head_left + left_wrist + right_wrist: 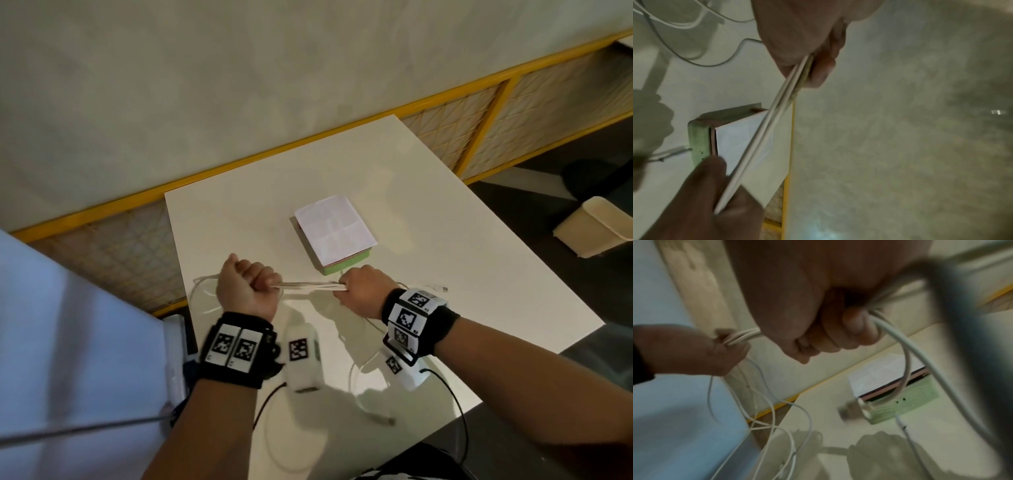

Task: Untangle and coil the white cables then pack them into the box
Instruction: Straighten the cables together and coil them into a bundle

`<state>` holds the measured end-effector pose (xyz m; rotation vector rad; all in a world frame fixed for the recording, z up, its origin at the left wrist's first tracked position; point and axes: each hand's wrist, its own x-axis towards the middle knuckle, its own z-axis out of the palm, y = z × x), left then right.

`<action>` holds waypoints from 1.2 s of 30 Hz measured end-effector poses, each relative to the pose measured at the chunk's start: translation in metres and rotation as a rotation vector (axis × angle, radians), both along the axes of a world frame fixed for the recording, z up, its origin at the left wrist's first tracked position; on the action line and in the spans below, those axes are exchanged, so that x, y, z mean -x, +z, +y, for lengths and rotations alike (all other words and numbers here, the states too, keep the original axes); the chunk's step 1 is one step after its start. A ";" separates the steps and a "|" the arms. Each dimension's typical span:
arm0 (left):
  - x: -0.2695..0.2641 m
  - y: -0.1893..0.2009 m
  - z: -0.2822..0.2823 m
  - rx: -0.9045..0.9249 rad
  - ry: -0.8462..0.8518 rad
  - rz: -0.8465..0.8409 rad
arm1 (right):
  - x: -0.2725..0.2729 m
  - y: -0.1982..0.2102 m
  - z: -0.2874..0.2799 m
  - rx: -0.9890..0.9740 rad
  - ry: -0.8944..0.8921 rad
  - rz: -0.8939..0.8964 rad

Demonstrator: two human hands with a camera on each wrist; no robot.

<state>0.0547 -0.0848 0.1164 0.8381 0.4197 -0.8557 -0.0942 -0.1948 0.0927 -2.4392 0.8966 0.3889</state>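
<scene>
Both fists sit above the near half of the table (445,212), a bundle of white cables (308,286) stretched taut between them. Left hand (245,287) is curled tight around one end of the bundle, right hand (364,291) curled tight around the other; both are clamped on the cables, none of the fingers spread. The bundle holds several strands side by side, likely folded into loops and pulled straight to even the lengths before coiling. Its long axis runs left to right, roughly parallel to the table's near edge, level and clear of the surface.

Loose slack hangs from both fists: thin loops trail off the left edge of the table below the left hand, and more cable lies toward the near edge. One plug end (443,289) rests on the table just right of the right wrist, pointing right. Another connector (851,410) dangles under the right hand, blurred.

The box (346,269) sits at the middle of the table, just beyond the hands, with a white folded paper (334,228) covering its top. Nothing is packed yet, judging by the covered box; the coiling step looks underway, with slack left to gather.
</scene>
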 end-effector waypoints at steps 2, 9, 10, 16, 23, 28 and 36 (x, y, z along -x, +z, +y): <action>-0.015 -0.002 0.013 -0.001 0.018 -0.027 | 0.006 -0.005 -0.010 0.001 0.002 -0.002; -0.037 0.002 0.032 -0.039 0.059 -0.094 | 0.032 -0.017 -0.029 0.079 0.000 0.001; -0.036 0.002 0.032 -0.045 0.065 -0.096 | 0.033 -0.016 -0.029 0.091 0.009 0.000; -0.045 0.002 0.034 -0.084 0.089 -0.101 | 0.057 -0.024 -0.044 0.059 -0.047 -0.009; -0.058 0.000 0.046 -0.119 0.105 -0.172 | 0.091 -0.038 -0.069 0.036 -0.167 0.067; -0.060 0.003 0.050 -0.114 0.132 -0.228 | 0.121 -0.052 -0.088 0.087 -0.204 0.163; -0.045 -0.007 0.045 -0.103 0.121 -0.183 | 0.156 -0.066 -0.105 0.130 -0.205 0.225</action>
